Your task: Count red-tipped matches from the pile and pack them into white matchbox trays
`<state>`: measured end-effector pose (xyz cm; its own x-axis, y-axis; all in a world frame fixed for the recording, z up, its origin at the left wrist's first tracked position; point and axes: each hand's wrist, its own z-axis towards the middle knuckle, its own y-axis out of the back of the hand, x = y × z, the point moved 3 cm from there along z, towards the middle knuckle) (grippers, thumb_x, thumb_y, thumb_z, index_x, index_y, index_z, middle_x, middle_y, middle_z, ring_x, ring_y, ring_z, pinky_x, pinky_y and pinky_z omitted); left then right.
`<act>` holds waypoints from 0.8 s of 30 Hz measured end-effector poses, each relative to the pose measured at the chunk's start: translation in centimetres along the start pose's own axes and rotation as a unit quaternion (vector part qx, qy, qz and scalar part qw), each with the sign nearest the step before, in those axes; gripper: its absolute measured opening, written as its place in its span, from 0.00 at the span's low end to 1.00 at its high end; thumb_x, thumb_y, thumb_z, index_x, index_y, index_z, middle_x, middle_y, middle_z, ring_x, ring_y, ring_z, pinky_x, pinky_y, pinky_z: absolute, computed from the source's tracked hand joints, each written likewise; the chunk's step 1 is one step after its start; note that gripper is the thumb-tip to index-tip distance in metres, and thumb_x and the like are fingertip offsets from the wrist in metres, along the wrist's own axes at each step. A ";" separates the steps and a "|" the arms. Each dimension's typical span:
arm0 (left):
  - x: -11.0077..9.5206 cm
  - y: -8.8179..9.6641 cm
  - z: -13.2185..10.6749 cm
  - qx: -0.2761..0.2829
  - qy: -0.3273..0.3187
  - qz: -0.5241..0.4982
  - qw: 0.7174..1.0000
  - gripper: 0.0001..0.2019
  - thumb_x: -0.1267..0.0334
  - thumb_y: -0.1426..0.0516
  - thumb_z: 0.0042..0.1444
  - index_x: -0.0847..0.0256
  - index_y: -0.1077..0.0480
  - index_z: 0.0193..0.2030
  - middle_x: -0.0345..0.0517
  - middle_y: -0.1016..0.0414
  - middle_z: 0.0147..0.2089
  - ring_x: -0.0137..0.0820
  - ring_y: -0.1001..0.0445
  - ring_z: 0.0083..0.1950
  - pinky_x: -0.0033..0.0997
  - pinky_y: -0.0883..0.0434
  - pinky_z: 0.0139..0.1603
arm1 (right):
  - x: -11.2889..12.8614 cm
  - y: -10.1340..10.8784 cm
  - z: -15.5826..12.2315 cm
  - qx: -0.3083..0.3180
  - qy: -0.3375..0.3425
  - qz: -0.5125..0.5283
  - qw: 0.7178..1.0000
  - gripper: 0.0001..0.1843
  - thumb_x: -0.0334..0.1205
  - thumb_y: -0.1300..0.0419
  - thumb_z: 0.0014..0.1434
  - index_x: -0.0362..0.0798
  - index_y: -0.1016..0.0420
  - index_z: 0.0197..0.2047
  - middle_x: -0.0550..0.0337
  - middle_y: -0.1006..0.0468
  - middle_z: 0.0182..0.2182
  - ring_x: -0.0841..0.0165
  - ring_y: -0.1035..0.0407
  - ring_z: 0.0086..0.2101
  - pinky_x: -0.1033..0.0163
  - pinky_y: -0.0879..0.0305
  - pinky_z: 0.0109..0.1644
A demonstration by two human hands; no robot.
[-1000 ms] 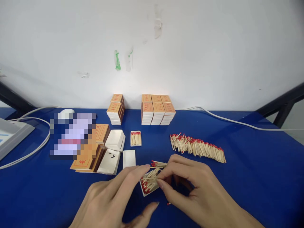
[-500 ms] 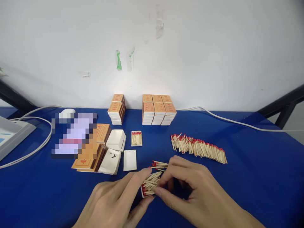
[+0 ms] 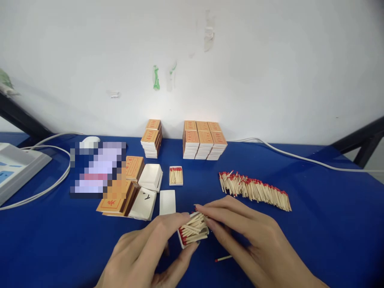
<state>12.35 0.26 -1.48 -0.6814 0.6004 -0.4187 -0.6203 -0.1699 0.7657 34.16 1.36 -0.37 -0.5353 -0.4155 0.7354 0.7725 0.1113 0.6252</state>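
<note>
My left hand [image 3: 150, 248] is closed around a white matchbox tray [image 3: 181, 239], its fingers on the far side and its thumb on the near side. Jumbled matches [image 3: 193, 229] fill the tray, with most red heads toward the left end. At the tray's right end, my right hand [image 3: 243, 232] has its fingers bunched on matches; red heads peek out by the index fingertip, and the rest is largely hidden. A single match [image 3: 223, 259] lies on the blue table below the right thumb.
A long row of loose matches [image 3: 255, 190] lies to the right. A filled tray [image 3: 176, 176] and an upturned white tray [image 3: 167, 202] sit ahead, beside stacked white trays [image 3: 142, 204] and flat orange sleeves [image 3: 115, 198]. Matchbox stacks [image 3: 204, 140] stand by the wall; a pixelated phone-like object [image 3: 99, 168] lies left.
My right hand has shifted to the tray's far right corner, covering the loose matches seen there before. A single match now shows below it. The view has turned slightly left.
</note>
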 end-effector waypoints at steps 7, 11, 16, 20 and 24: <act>0.5 0.1 0.2 -0.046 0.113 -0.052 0.991 0.17 0.53 0.34 0.68 0.41 0.27 0.61 0.23 0.12 0.46 0.20 0.12 0.41 0.11 0.18 0.49 | 1.5 0.0 -0.5 0.038 0.060 -0.105 0.992 0.32 0.37 0.44 0.77 0.55 0.39 0.81 0.51 0.24 0.70 0.55 0.24 0.64 0.51 0.21 0.65; 0.7 0.0 0.9 -0.053 0.162 -0.153 0.973 0.16 0.55 0.32 0.67 0.42 0.26 0.59 0.24 0.12 0.49 0.21 0.11 0.43 0.13 0.17 0.50 | 1.2 0.0 -0.8 0.068 0.052 -0.123 0.989 0.42 0.40 0.40 0.75 0.58 0.53 0.85 0.53 0.32 0.76 0.54 0.30 0.70 0.49 0.27 0.71; 0.7 -0.1 1.0 -0.040 0.138 -0.188 0.972 0.16 0.59 0.32 0.68 0.43 0.26 0.60 0.25 0.13 0.52 0.21 0.11 0.45 0.12 0.18 0.53 | 0.6 0.3 -0.7 0.046 0.042 -0.066 0.996 0.35 0.39 0.42 0.77 0.61 0.44 0.82 0.54 0.27 0.71 0.61 0.26 0.66 0.59 0.24 0.67; 1.0 -0.5 0.4 0.012 0.084 -0.173 0.981 0.18 0.62 0.33 0.69 0.45 0.29 0.62 0.28 0.14 0.52 0.21 0.12 0.44 0.14 0.17 0.52 | 0.0 0.5 -0.4 0.066 0.024 -0.012 0.997 0.23 0.40 0.40 0.78 0.59 0.30 0.73 0.57 0.20 0.60 0.69 0.20 0.55 0.67 0.22 0.60; 0.8 -1.1 0.5 0.079 0.020 -0.158 0.984 0.17 0.69 0.37 0.69 0.48 0.29 0.60 0.30 0.18 0.44 0.19 0.18 0.37 0.12 0.20 0.42 | -0.3 0.8 0.0 0.126 -0.034 -0.008 0.991 0.19 0.46 0.33 0.73 0.60 0.23 0.65 0.59 0.21 0.60 0.67 0.23 0.57 0.64 0.23 0.62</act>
<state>12.67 1.29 -2.39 -0.4807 0.5714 -0.6651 -0.7378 0.1463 0.6590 34.95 1.56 -0.08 -0.5756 -0.3578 0.7353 0.6580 0.3313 0.6763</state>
